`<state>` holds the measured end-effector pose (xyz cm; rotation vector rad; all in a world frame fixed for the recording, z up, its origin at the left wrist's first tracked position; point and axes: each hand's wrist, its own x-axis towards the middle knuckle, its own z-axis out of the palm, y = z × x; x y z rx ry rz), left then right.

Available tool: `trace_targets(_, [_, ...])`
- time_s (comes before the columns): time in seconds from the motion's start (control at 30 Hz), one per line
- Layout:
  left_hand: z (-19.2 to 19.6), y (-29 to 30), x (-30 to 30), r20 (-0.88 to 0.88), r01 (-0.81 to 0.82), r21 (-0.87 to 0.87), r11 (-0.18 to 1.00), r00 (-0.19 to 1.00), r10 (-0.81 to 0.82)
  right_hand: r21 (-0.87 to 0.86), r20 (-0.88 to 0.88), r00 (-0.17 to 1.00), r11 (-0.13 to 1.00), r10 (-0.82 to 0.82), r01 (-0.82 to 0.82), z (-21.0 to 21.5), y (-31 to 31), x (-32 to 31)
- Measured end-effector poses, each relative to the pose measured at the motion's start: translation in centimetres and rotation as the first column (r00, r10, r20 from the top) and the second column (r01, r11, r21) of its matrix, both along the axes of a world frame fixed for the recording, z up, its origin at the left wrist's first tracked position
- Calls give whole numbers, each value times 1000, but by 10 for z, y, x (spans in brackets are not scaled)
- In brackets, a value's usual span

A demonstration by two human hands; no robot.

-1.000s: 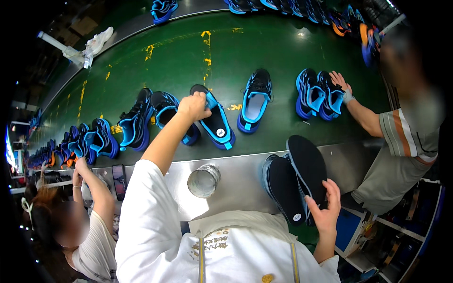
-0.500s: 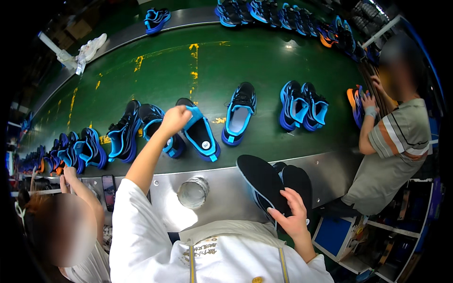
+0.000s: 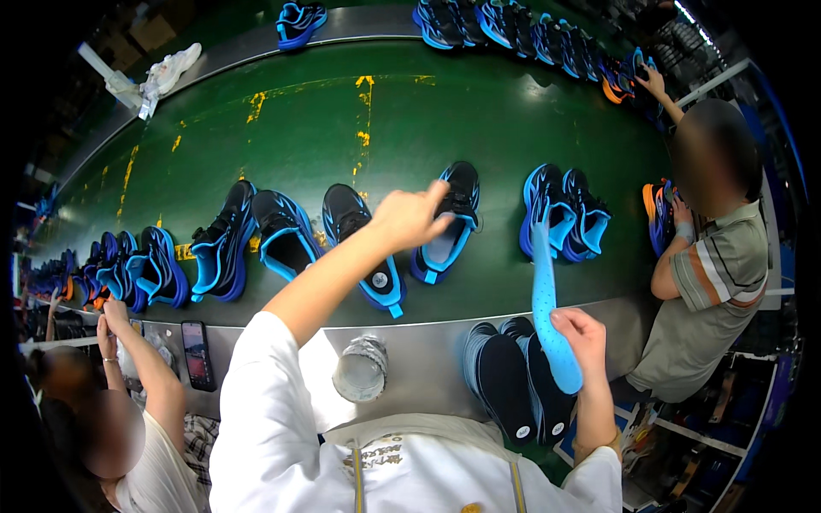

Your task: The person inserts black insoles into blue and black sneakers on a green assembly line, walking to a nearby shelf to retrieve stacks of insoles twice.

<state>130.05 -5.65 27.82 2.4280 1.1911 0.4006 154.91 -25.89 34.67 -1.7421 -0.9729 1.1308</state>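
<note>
My left hand point(image 3: 412, 221) reaches over the belt to a black-and-blue sneaker point(image 3: 463, 181) with a pale grey inside. Its index finger and thumb are apart at the laces; whether they touch the shoe I cannot tell. Under my left forearm lies another sneaker point(image 3: 342, 205), which has a black insole with a round white sticker inside. My right hand point(image 3: 583, 342) pinches a light blue insole point(image 3: 546, 295) by its edge, holding it up lengthwise. Below it, two stacks of black insoles point(image 3: 500, 376) stand on the metal ledge.
A pair of sneakers point(image 3: 547, 201) sits to the right on the green belt point(image 3: 282, 128), and a row of shoes point(image 3: 222, 248) runs left. On the metal ledge point(image 3: 428, 342) are a clear jar point(image 3: 360, 369) and a phone point(image 3: 197, 355). Co-workers sit on both sides.
My left hand has moved right from the sneaker with the black insole to the neighbouring one. My right hand has lifted the insole off the stacks, its blue underside now showing.
</note>
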Motion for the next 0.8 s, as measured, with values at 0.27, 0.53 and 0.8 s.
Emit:
trace_targets(0.27, [-24,34,41,-114,63,-54,997,991,-69,-380,-308,930,870,202,-314,24,101,-30])
trace_targets(0.53, [-49,42,42,36,84,-364,927,996,-76,-173,691,463,749,555,-640,-97,129,-45])
trace_targets(0.8, [-42,11,43,321,23,-495,869,934,159,-4,960,202,733,193,-681,-98,113,-62])
